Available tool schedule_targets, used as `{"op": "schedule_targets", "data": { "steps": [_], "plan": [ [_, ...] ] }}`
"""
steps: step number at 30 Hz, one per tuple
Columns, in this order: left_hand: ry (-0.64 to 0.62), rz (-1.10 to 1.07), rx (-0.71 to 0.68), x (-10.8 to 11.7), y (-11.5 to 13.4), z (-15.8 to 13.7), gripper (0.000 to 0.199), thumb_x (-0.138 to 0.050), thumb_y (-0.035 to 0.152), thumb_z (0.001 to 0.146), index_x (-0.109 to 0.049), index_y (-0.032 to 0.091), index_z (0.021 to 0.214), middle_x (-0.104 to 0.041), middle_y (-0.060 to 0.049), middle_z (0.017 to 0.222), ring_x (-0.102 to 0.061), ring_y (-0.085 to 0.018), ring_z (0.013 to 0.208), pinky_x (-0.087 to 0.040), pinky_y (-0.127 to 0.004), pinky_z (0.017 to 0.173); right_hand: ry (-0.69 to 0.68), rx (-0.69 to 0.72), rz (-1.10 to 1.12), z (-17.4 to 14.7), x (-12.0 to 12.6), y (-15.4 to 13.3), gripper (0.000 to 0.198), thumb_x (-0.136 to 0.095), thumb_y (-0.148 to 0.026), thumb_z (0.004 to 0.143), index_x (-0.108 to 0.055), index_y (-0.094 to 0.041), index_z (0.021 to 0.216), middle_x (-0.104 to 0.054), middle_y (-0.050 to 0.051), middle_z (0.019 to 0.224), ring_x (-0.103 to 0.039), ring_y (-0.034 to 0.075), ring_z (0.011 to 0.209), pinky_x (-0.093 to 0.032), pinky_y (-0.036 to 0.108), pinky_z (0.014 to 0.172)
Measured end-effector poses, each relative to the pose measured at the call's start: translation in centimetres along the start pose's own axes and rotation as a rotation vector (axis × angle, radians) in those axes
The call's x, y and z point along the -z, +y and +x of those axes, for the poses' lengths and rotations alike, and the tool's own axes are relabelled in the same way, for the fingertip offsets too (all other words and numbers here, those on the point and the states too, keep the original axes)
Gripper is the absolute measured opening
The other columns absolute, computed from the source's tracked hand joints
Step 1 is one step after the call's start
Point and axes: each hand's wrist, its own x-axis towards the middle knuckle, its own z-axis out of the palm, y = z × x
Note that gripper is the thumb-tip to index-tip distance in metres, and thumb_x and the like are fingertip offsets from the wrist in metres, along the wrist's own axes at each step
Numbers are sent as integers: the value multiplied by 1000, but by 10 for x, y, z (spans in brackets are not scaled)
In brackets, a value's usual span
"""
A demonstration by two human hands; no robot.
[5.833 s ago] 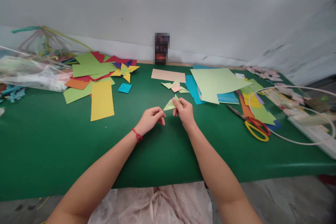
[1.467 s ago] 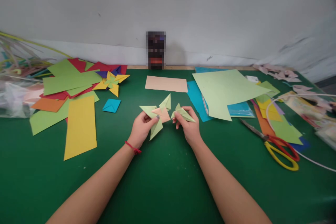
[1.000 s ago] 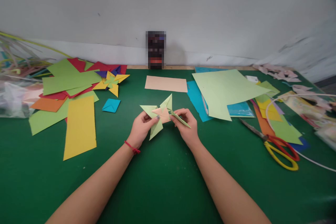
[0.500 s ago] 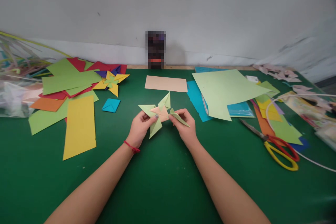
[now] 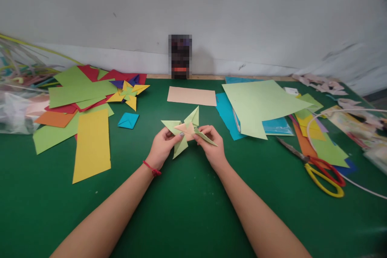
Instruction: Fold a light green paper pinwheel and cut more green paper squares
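Note:
Between my two hands is a folded paper pinwheel (image 5: 185, 128) with pale green points and a peach centre, held above the green table. My left hand (image 5: 164, 145) pinches its left side, the thumb lying on the peach centre. At the right-hand green point, my right hand (image 5: 212, 144) is closed on the pinwheel's edge, thumb near the centre. Fingers behind the paper are partly hidden. Beyond the pinwheel lies a flat peach paper strip (image 5: 192, 96). A small folded blue paper square (image 5: 128, 121) rests left of my left hand.
A yellow-pointed pinwheel (image 5: 129, 94) lies by a heap of coloured paper (image 5: 81, 92) at the left, with a yellow sheet (image 5: 92, 143) in front. Right are a pale green sheet (image 5: 263, 102) and scissors (image 5: 314, 169). A pixelated dark object (image 5: 180, 56) stands at the wall.
The right-hand green point now sits closer against the peach centre, where a gap showed before. The pinwheel has turned slightly, and my right hand has shifted a little left.

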Motion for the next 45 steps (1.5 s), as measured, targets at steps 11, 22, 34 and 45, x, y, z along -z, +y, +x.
{"op": "schedule_targets", "data": {
  "steps": [11,22,34,45],
  "plan": [
    [39,-69,-31,0,-1,1,42,-68,28,68,-56,13,106,-62,-12,112,-57,-24,103,-45,-38,89,36,47,-22,-2,6,-4,17,-60,-28,77,-58,-24,93,-58,4,99,-57,17,89,-49,30,69],
    [90,-19,-53,-3,2,-2,40,-69,27,67,-57,14,103,-64,-11,108,-58,-24,101,-47,-38,87,33,36,-109,-1,5,-2,12,-56,-32,79,-60,-22,83,-59,7,109,-56,21,99,-53,34,70],
    [136,19,-91,-1,0,-1,40,-69,28,66,-59,15,101,-65,-10,105,-60,-23,98,-47,-36,84,17,-90,-28,-2,4,1,17,-61,-36,75,-58,-19,78,-63,1,69,-65,17,65,-55,27,50],
    [143,44,-78,-2,1,-2,38,-69,28,65,-60,15,99,-66,-9,101,-61,-22,94,-48,-34,81,-22,-149,-7,-2,4,4,23,-61,-41,74,-54,-18,75,-67,3,69,-67,19,63,-53,26,44]
  ]
}}
